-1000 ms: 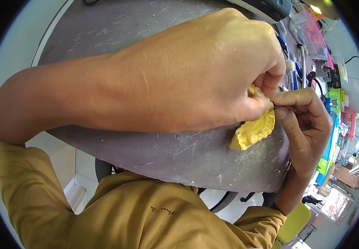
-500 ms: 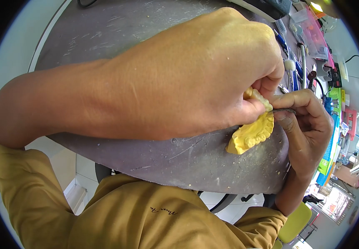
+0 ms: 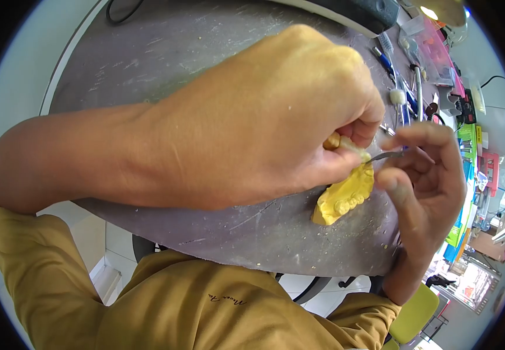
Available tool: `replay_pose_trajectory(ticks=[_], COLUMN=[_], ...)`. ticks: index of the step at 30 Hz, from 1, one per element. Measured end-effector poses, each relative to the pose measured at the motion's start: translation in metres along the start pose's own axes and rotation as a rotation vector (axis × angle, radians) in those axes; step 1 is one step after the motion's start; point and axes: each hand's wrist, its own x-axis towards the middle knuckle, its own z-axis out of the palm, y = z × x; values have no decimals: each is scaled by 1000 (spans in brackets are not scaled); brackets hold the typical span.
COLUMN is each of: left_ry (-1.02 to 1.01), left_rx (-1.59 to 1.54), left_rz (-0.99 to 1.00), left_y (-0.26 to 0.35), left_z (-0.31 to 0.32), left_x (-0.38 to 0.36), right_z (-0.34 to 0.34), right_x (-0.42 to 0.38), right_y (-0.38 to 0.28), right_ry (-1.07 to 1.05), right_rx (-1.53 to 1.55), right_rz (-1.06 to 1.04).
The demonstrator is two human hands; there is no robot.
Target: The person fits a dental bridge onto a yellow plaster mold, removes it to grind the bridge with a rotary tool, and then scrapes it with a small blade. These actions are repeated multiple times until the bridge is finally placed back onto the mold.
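My left hand (image 3: 281, 116) reaches in from the left, thumb and fingers closed around a yellow plaster dental cast (image 3: 339, 195). A whitish translucent piece (image 3: 353, 147) shows on the cast between my thumb and curled fingers. From beside my left thumb tip, a thin dark strip (image 3: 385, 156) sticks out to the right over the cast's end. My right hand (image 3: 425, 181) is just right of the cast, thumb and index finger apart, with the strip's outer end close by the index finger. Part of the cast is hidden under my left hand.
The dark worktop (image 3: 252, 233) carries scratches and pale crumbs. Tools with blue handles (image 3: 382, 59) lie at the back right, near a clear and pink container (image 3: 430, 55). A dark-ended device (image 3: 375, 16) stands at the back, and a cable (image 3: 121, 20) lies at upper left.
My right thumb and index finger have parted from the dark strip, which stays by my left thumb. My left hand and the cast have shifted slightly left and down.
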Motion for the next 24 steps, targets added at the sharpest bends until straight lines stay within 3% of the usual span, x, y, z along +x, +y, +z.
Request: replay_pose_trajectory(ticks=[2, 4, 6, 8, 24], left_ry=[18, 57, 64, 64, 67], left_rx=[134, 99, 84, 62, 52], left_rz=[-45, 5, 0, -12, -33], left_y=[-2, -2, -3, -4, -3], left_z=[7, 8, 8, 8, 9], left_x=[-1, -1, -1, -2, 0], right_z=[-5, -10, -2, 1, -8], right_x=[-6, -10, -5, 0, 0], right_y=[-7, -15, -7, -4, -4], right_ry=[38, -159, -153, -173, -231], right_rx=[-121, -432, -439, -458, -375], right_rz=[-98, -274, -315, -494, -475])
